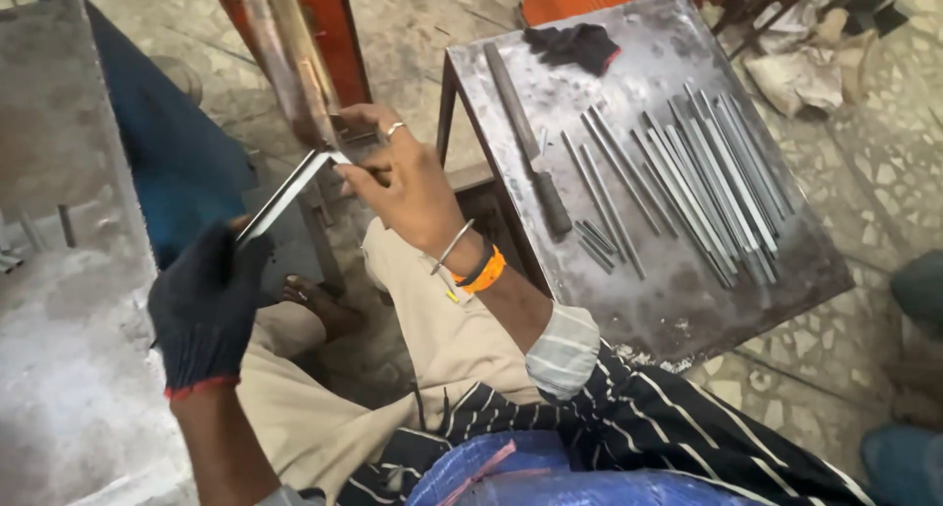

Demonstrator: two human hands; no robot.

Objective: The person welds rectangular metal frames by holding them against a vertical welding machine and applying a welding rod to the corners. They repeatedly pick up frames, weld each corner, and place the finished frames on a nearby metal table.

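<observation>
Gloved left hand and bare right hand, fingers gripping metal strip, blue woven sack below

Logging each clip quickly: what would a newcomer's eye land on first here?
Centre left, the gloved left hand and bare right hand hold a flat metal strip between them. To the right, a steel table carries a fan of metal rods, a file and a black cloth.

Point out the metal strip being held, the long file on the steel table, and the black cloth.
metal strip [287, 194], head view, middle of its length between the hands.
file [513, 98], head view, on its flat blade.
black cloth [573, 44], head view, centre of the bundle.
</observation>
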